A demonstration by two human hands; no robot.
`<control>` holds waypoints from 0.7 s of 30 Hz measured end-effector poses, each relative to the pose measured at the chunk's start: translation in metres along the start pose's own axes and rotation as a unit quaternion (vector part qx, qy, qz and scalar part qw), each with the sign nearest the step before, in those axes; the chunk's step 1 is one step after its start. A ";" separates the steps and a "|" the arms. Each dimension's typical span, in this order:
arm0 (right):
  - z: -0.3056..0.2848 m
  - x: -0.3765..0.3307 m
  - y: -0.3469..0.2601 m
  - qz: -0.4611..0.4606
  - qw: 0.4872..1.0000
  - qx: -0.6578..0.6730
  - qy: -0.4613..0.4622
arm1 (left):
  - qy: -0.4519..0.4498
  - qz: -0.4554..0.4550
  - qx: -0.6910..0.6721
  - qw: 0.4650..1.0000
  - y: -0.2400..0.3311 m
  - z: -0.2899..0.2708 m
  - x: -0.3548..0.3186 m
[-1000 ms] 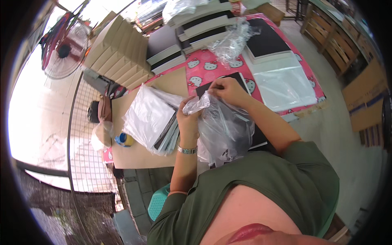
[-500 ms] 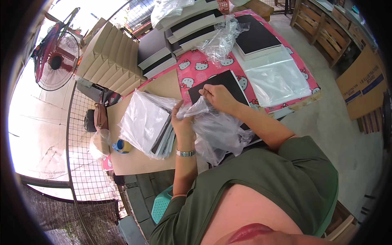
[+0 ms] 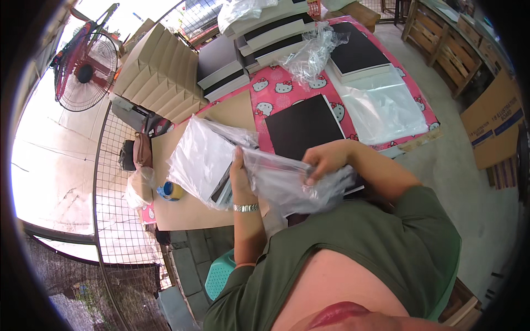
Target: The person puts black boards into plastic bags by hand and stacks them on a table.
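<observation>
A clear plastic bag [image 3: 276, 179] is stretched between my two hands, close to my body. My left hand [image 3: 241, 174], with a metal watch band at the wrist, grips its left side. My right hand [image 3: 326, 161] pinches the bag farther right, fingers closed and slightly blurred. Just beyond it a black board [image 3: 301, 127] lies on the pink patterned tablecloth. Left of my left hand rests a pile of boards in clear plastic [image 3: 201, 160], on a sheet of brown paper [image 3: 171, 215].
Behind stand brown folded cartons [image 3: 157, 71] and stacks of black boards [image 3: 221, 63]. A flat pile of clear bags [image 3: 381, 110] lies at the right under more black boards [image 3: 356, 49]. A tape roll [image 3: 171, 191] sits left; a fan [image 3: 85, 73] stands beyond.
My right hand has come down and to the right, off the black board, drawing the crumpled bag out flatter. The left hand still holds its side of the bag.
</observation>
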State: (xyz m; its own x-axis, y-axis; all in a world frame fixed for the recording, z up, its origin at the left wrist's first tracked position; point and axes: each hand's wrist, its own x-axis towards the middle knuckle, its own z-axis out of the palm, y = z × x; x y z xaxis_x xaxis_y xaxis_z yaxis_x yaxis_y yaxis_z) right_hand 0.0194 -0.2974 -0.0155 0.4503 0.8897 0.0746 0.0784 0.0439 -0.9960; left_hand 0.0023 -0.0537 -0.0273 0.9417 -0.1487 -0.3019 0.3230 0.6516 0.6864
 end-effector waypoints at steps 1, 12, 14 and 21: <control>-0.006 -0.010 -0.002 -0.012 0.998 -0.054 -0.042 | 0.024 -0.004 0.040 0.999 0.004 0.011 -0.010; -0.047 -0.057 0.013 0.095 0.990 0.081 0.064 | 0.009 0.079 -0.025 0.997 0.033 -0.015 -0.021; -0.075 -0.068 0.014 0.051 0.993 0.027 0.101 | -0.109 0.012 0.100 0.989 0.002 -0.028 -0.019; -0.065 -0.049 -0.003 0.082 0.943 0.186 0.261 | -0.097 -0.006 0.301 0.949 0.003 -0.043 0.022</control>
State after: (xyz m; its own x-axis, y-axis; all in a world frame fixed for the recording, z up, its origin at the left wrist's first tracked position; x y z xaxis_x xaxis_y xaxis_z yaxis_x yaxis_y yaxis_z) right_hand 0.0552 -0.3703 -0.0132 0.8140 0.5569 -0.1652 -0.3050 0.1678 -0.9374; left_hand 0.0201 -0.0229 -0.0603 0.9181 -0.3263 -0.2248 0.2745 0.1147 0.9547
